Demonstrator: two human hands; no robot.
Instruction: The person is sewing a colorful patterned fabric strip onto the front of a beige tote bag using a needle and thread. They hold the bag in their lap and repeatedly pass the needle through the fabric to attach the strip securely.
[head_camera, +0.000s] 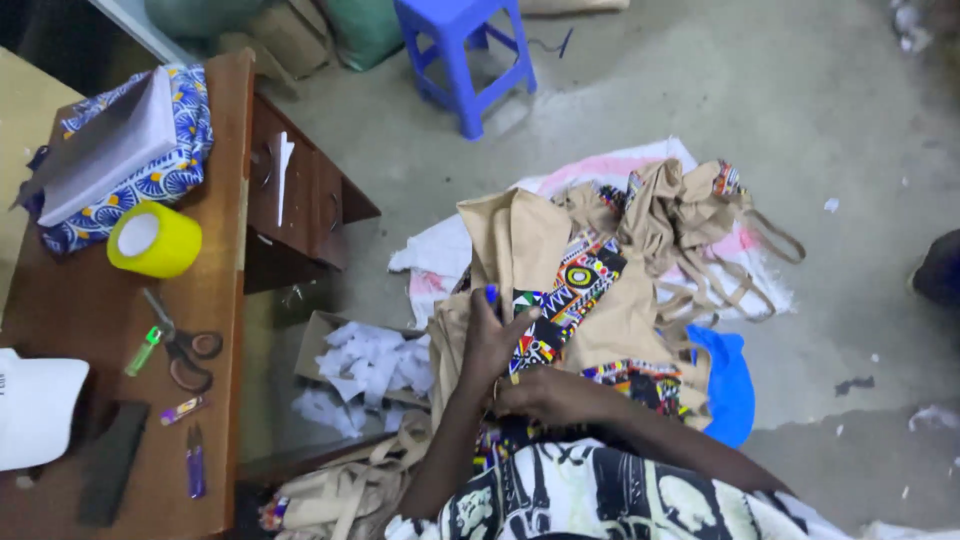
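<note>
Grey concrete floor (800, 90) spreads beneath a heap of tan cloth bags (560, 270), where the left hand (490, 345) grips a bag's bright patterned strip (570, 290), seemingly to steady it, while the right hand (545, 392) pinches its lower end.

One head-worn camera looks steeply down, close over the lap (wooden table (225, 300) at left).

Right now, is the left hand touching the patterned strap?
Touching. The head view shows the left hand with its thumb lying on the patterned strap, no gap between them.
</note>
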